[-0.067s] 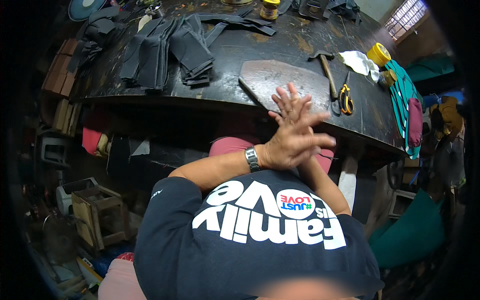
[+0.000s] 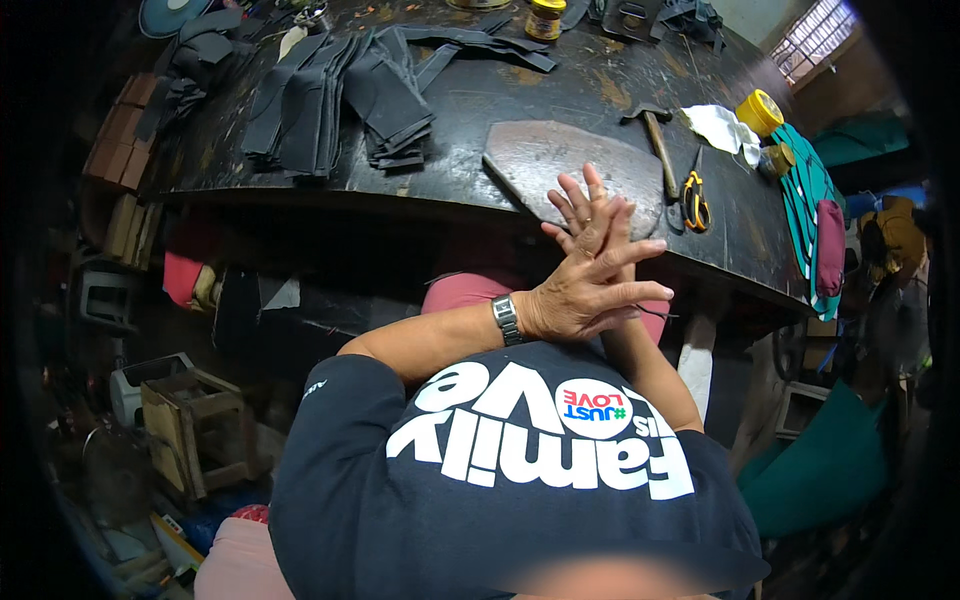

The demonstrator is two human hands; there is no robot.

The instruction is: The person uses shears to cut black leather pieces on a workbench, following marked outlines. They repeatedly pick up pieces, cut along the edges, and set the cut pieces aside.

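My left hand [image 2: 572, 298], with a metal watch [image 2: 506, 319] on its wrist, lies across my right hand [image 2: 592, 212]. The two touch where they cross, in front of the table edge. Fingers on both are stretched out and spread, and I see nothing held. Part of the right hand is hidden behind the left. Just beyond the fingertips a worn flat board [image 2: 550, 150] rests on the table's near edge. To its right lie a hammer [image 2: 657, 150] with a wooden handle and scissors [image 2: 694, 195] with orange-and-black handles.
Stacks of dark cut pieces [image 2: 310, 110] cover the table's left part. A white cloth [image 2: 720, 130], a yellow tub [image 2: 762, 113] and green material [image 2: 800, 180] sit at the right. A yellow-lidded jar [image 2: 544, 18] stands at the back. A wooden stool [image 2: 195, 430] is on the left floor.
The hands have shifted very slightly and stay crossed with fingers spread. The table scene sits a touch further right in the picture.
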